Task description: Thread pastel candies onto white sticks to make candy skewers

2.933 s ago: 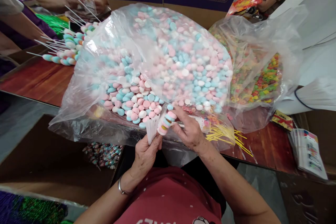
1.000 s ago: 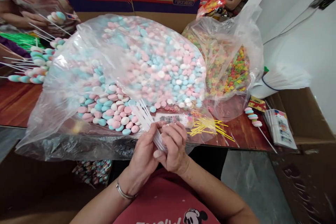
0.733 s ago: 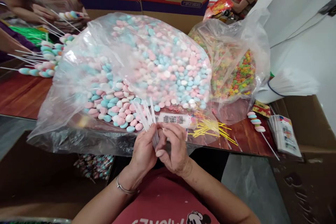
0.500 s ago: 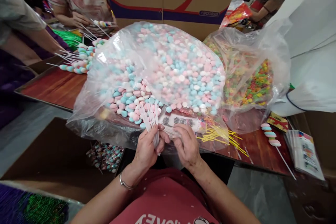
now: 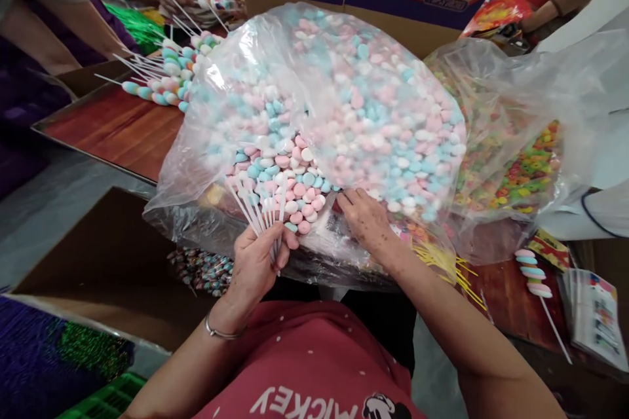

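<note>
A fan of white lollipop sticks (image 5: 260,209) is gripped low down in my left hand (image 5: 260,262), their upper ends spread over the candies. My right hand (image 5: 366,219) lies palm down at the mouth of the clear plastic bag (image 5: 236,65). Its fingers are bent together at the bag's edge, and what their tips hold, if anything, is hidden. Pink, blue and white candies (image 5: 299,190) fill the bag and lie loose at its opening, close to both hands. Yellow twist ties (image 5: 469,281) lie right of my right forearm.
A second bag of colourful ring candies (image 5: 531,170) sits at the right. One candy skewer (image 5: 533,275) and printed packets (image 5: 597,314) lie near the table's right edge. Skewers (image 5: 171,78) are piled at the far left. An open carton (image 5: 113,275) stands below left; people work beyond.
My hands have parted. The left has moved slightly left and down with its sticks now fanned wider; the right has gone forward to the bag's mouth. The view has shifted too.
</note>
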{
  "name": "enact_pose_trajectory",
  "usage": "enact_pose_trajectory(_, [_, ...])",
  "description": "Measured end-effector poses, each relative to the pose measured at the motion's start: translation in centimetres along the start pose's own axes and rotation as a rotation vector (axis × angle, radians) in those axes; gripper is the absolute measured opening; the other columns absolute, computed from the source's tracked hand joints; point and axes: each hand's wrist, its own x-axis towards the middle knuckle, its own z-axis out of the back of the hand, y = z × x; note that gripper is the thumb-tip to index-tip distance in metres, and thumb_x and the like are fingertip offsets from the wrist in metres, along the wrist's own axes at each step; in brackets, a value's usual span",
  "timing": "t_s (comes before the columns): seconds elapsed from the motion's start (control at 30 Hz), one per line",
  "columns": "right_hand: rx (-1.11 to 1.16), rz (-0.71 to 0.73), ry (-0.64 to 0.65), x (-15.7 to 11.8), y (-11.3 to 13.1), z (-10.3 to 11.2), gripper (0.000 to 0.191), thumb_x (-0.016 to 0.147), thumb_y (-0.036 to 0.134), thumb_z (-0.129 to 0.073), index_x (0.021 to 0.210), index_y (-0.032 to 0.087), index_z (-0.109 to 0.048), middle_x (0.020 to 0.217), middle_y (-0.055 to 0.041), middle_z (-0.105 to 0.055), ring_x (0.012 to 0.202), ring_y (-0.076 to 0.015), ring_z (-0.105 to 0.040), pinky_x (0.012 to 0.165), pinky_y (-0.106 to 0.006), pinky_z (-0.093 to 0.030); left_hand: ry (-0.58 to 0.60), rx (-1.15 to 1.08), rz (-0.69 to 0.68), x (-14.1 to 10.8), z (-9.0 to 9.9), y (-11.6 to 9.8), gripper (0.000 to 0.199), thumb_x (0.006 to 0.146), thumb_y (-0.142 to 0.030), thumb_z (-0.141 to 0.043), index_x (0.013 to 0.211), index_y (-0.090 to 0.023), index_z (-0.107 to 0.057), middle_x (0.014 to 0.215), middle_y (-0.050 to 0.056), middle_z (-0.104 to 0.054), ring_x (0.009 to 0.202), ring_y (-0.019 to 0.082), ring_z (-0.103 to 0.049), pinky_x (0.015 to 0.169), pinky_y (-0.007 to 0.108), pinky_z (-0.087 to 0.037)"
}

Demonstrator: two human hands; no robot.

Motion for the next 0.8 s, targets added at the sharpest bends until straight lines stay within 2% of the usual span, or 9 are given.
enact_pose_trajectory(0.07, [0.040, -0.063, -0.022, 0.0, -0.3, -0.1, 0.020, 0.088, 0.008, -0.049, 0.098, 0.016, -0.064, 0.097, -0.0126, -0.066, 0.089, -0.0255, -0.057, 0.071, -0.033, -0.046, -0.006, 0.005, -0.012, 0.2, 0.5, -0.1, 0.020, 0.075, -0.028, -0.068, 0.064, -0.015, -0.057, 0.052, 0.000, -0.062, 0.030, 0.005, -0.039, 0.031, 0.017, -0.024])
enact_pose_trajectory(0.17, [0.277, -0.122, -0.153, 0.3, 0.0, 0.0, 0.025, 0.086, 0.007, -0.046, 0.104, 0.017, -0.062, 0.099, -0.0100, -0.066, 0.091, -0.0232, -0.058, 0.075, -0.031, -0.047, 0.023, 0.039, 0.005, 0.2, 0.9, 0.2, 0.019, 0.074, -0.027, -0.069, 0.064, -0.014, -0.059, 0.057, 0.001, -0.064, 0.031, 0.005, -0.041, 0.030, 0.017, -0.022])
enact_pose_trajectory(0.23, [0.442, -0.041, -0.263, 1.0, 0.6, 0.1, 0.027, 0.086, 0.007, -0.045, 0.106, 0.017, -0.061, 0.103, -0.0091, -0.065, 0.097, -0.0219, -0.058, 0.082, -0.032, -0.047, 0.034, 0.050, 0.004, 0.1, 0.8, 0.4, 0.018, 0.073, -0.027, -0.070, 0.067, -0.014, -0.061, 0.061, 0.001, -0.065, 0.031, 0.004, -0.041, 0.030, 0.017, -0.022])
enact_pose_trajectory(0.3, [0.465, 0.099, -0.309, 1.7, 1.5, 0.1, 0.027, 0.088, 0.007, -0.044, 0.106, 0.016, -0.061, 0.104, -0.0101, -0.065, 0.100, -0.0219, -0.056, 0.087, -0.033, -0.046, 0.034, 0.053, -0.006, -0.1, 0.5, 0.6, 0.019, 0.074, -0.029, -0.071, 0.068, -0.014, -0.059, 0.059, -0.001, -0.064, 0.031, 0.004, -0.041, 0.030, 0.016, -0.022])
enact_pose_trajectory(0.4, [0.276, 0.211, -0.243, 2.5, 2.4, -0.2, 0.024, 0.091, 0.006, -0.042, 0.096, 0.013, -0.064, 0.095, -0.0113, -0.066, 0.089, -0.0231, -0.053, 0.080, -0.035, -0.045, 0.051, 0.060, 0.007, -0.3, 0.0, 0.7, 0.021, 0.075, -0.031, -0.070, 0.071, -0.016, -0.056, 0.055, -0.002, -0.062, 0.029, 0.004, -0.040, 0.029, 0.016, -0.023])
enact_pose_trajectory(0.53, [0.141, 0.214, -0.134, 1.8, 2.1, -0.6, 0.018, 0.090, 0.008, -0.046, 0.086, 0.014, -0.063, 0.083, -0.0097, -0.064, 0.082, -0.0239, -0.052, 0.074, -0.035, -0.043, 0.118, 0.065, 0.057, -0.8, -0.5, 1.3, 0.020, 0.077, -0.031, -0.066, 0.081, -0.017, -0.054, 0.057, -0.001, -0.065, 0.028, 0.005, -0.040, 0.029, 0.016, -0.023])
enact_pose_trajectory(0.67, [0.197, 0.107, -0.058, 0.1, 0.5, -0.2, 0.016, 0.083, 0.006, -0.051, 0.091, 0.015, -0.063, 0.086, -0.0098, -0.066, 0.086, -0.0237, -0.055, 0.074, -0.033, -0.043, 0.148, 0.080, 0.099, -1.3, -0.9, 1.9, 0.020, 0.076, -0.029, -0.064, 0.086, -0.018, -0.051, 0.057, -0.002, -0.065, 0.028, 0.005, -0.038, 0.029, 0.016, -0.022])
enact_pose_trajectory(0.8, [0.448, -0.050, -0.009, -0.8, -0.8, 0.4, 0.016, 0.082, 0.011, -0.053, 0.094, 0.017, -0.062, 0.091, -0.0074, -0.068, 0.085, -0.0209, -0.058, 0.073, -0.030, -0.044, 0.198, 0.085, 0.175, -1.6, -1.2, 2.0, 0.016, 0.069, -0.022, -0.062, 0.077, -0.019, -0.049, 0.055, -0.003, -0.063, 0.028, 0.004, -0.034, 0.030, 0.016, -0.019])
